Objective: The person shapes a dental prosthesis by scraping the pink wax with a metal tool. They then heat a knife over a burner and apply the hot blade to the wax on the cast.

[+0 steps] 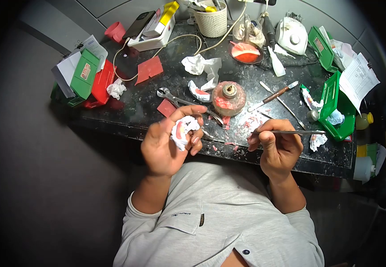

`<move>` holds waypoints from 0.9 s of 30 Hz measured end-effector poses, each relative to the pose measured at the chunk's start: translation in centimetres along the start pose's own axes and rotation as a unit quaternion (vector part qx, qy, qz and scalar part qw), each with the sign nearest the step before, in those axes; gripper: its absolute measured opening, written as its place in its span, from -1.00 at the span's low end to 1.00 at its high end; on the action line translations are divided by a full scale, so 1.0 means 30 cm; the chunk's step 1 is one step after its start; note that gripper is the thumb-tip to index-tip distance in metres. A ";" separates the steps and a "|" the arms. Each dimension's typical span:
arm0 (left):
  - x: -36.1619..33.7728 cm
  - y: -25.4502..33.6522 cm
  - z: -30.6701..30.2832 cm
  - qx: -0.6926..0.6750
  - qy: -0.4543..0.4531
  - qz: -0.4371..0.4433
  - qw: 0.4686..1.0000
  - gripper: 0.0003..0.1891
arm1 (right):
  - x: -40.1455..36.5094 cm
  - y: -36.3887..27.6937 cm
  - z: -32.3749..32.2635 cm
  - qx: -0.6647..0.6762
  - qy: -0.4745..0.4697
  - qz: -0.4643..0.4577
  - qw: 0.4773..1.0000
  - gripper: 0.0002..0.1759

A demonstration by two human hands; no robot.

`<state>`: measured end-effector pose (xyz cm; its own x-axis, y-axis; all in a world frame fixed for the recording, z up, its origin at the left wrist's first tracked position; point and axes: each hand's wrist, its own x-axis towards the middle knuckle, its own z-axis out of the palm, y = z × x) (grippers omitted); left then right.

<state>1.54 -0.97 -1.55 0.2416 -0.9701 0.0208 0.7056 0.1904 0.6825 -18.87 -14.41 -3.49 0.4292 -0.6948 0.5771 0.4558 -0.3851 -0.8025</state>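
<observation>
On the person's side of the round burner [229, 101] and to its left, the left hand [158, 149] curls its fingers around a white-and-pink dental cast [180, 135]; to the burner's right, the right hand [279, 149] pinches a slim metal tool [297, 132]. Pliers [175, 98] and a second cast [197, 92] lie just left of the burner on the table [133, 104].

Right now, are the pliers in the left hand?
No: the pliers lie on the table, and the left hand holds a white cast instead.
</observation>
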 end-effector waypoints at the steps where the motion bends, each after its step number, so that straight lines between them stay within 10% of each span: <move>1: -0.003 -0.005 0.015 0.040 -0.014 0.017 0.999 -0.14 | -0.001 0.001 -0.002 0.003 -0.002 0.003 1.000 -0.84; 10: -0.043 -0.025 0.080 0.327 0.017 0.061 0.943 -0.24 | 0.006 -0.018 0.019 0.011 0.026 0.038 0.999 -0.90; 13: -0.031 -0.048 0.085 0.541 0.048 0.223 0.810 -0.39 | 0.008 -0.009 0.014 -0.027 0.015 0.026 0.999 -0.88; 27: -0.012 -0.098 0.099 0.649 0.064 0.328 0.683 -0.48 | 0.026 -0.076 0.068 -0.153 -0.134 -0.148 0.968 -0.71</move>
<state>-2.60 -1.61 -1.38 0.3378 -0.7034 0.6253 -0.7478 0.2029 0.6322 -17.99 -12.85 -0.88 0.5212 -0.3588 0.7743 0.3548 -0.7341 -0.5790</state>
